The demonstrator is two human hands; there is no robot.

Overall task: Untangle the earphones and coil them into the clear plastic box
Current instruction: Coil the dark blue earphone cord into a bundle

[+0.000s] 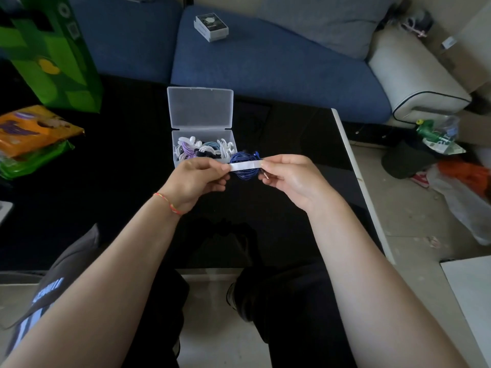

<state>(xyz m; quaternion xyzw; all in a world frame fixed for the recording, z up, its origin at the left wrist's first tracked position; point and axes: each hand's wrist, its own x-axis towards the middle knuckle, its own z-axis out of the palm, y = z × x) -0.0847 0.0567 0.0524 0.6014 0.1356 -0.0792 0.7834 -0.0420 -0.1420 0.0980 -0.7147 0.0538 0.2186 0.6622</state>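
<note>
A coiled bundle of blue earphones hangs above the black table, just in front of the clear plastic box. A white strip lies across the coil. My left hand pinches the strip's left end and my right hand pinches its right end. The earphone plug sticks out beside my right fingers. The box stands with its lid tipped up behind it and holds several coiled earphones in white, purple, light blue and black.
A green bag and orange and green packets sit at the table's left. A blue sofa with a small grey box lies behind. The table's white edge runs on the right, with clutter on the floor beyond.
</note>
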